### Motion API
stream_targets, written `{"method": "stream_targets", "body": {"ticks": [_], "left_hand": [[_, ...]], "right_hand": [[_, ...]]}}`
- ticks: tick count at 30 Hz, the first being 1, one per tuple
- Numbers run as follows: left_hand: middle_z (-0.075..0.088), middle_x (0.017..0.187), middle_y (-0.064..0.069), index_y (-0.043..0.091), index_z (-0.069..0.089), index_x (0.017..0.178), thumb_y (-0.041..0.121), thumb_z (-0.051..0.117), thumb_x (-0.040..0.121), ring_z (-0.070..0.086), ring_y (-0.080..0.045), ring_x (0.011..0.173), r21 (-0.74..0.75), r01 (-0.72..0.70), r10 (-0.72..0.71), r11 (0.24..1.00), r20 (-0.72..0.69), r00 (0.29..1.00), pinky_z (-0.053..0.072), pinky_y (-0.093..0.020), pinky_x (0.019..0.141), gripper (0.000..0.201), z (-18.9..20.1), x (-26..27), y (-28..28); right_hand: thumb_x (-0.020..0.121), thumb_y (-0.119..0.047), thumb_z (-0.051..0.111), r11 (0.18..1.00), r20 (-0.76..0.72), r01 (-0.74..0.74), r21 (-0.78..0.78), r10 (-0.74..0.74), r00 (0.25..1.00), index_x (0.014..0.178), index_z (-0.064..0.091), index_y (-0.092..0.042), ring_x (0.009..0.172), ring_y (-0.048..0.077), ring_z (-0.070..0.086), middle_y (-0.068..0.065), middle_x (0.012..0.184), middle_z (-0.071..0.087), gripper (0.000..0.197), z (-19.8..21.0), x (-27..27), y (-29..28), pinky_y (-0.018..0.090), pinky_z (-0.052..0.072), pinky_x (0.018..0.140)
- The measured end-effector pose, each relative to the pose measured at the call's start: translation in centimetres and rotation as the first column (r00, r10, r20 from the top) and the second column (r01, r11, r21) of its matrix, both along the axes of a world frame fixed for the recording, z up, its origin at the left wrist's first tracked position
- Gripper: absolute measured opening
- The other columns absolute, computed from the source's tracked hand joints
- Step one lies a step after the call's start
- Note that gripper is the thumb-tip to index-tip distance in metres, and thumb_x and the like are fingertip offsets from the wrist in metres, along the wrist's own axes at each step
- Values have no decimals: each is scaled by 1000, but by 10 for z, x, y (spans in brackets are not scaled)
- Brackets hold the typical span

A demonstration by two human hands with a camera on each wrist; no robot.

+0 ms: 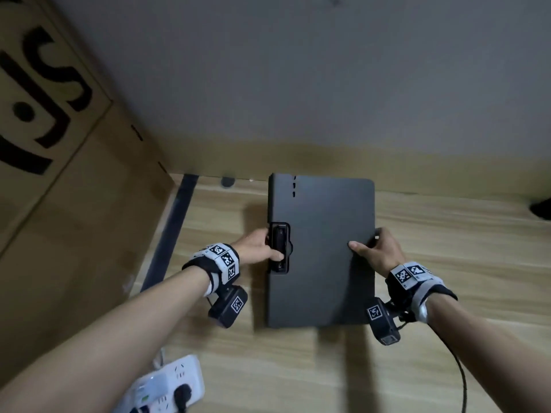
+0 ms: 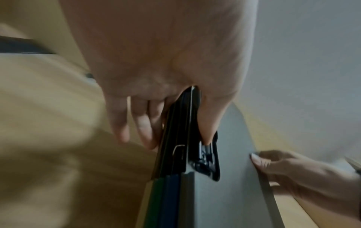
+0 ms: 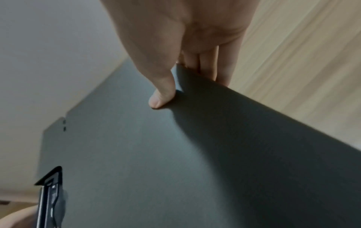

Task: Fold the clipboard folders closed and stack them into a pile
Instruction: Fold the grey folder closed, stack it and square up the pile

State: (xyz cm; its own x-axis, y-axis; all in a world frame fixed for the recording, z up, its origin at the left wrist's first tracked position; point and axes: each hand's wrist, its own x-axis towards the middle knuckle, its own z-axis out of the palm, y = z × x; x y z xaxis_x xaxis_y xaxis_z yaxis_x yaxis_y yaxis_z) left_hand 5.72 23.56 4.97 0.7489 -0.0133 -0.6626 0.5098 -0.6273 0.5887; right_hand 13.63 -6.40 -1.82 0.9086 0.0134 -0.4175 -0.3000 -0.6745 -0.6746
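A pile of closed clipboard folders [image 1: 325,248] lies on the wooden desk [image 1: 447,234], a dark grey one on top. In the left wrist view, green and blue folder spines [image 2: 168,200] show under the grey cover [image 2: 224,192]. My left hand [image 1: 262,247] grips the pile's left edge at the black clip [image 1: 280,247], thumb on top [image 2: 207,128], fingers underneath. My right hand [image 1: 377,251] pinches the right edge, thumb [image 3: 160,95] on the cover [image 3: 156,154], fingers below.
A large cardboard box [image 1: 59,174] stands at the left, against a grey wall [image 1: 298,70] behind the desk. A white power strip [image 1: 167,386] with a plug lies at the near left. A black cable [image 1: 459,374] trails from my right wrist.
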Motion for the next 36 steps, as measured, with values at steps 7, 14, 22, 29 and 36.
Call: {"method": "stream_targets", "body": {"ticks": [7, 14, 22, 29, 36], "left_hand": [[42, 152, -12, 6, 37, 147, 20, 63, 94, 39, -26, 140, 23, -257, 258, 966, -80, 963, 29, -34, 112, 61, -35, -17, 102], [29, 159, -14, 3, 27, 152, 30, 55, 98, 29, -30, 146, 90, -459, 466, 884, -81, 881, 24, -39, 117, 67, -59, -4, 179], [31, 158, -12, 7, 28, 152, 34, 50, 100, 30, -30, 145, 105, -557, 563, 824, -40, 826, 25, -40, 118, 63, -73, 8, 214], [42, 152, -12, 6, 38, 148, 41, 50, 98, 40, -31, 139, 152, -527, 531, 836, 19, 847, 32, -41, 115, 63, -78, 10, 222], [65, 125, -11, 13, 55, 134, 37, 62, 89, 57, -36, 118, 355, -545, 501, 760, 214, 839, 45, -43, 101, 52, -70, 12, 221]], "right_hand": [[58, -64, 80, 982, -134, -168, -85, 156, 979, 89, 60, -12, 78, 25, 65, 4, 85, 69, 63, -44, 18, 123, 31, 49, 65], [69, -55, 79, 976, -244, -204, -70, 182, 953, 88, 71, -11, 78, 25, 70, 8, 86, 74, 49, -65, 28, 214, 31, 54, 72], [69, -49, 81, 975, -267, -197, -100, 165, 950, 86, 74, -9, 79, 26, 70, 9, 87, 74, 44, -69, 37, 260, 28, 52, 69], [64, -58, 77, 963, -280, -220, -157, 170, 945, 98, 72, -10, 87, 28, 69, 12, 98, 73, 59, -63, 45, 271, 32, 56, 78], [67, -53, 70, 922, -249, -287, -260, 224, 942, 113, 61, -10, 105, 35, 59, 13, 112, 65, 63, -52, 38, 278, 42, 51, 94]]}}
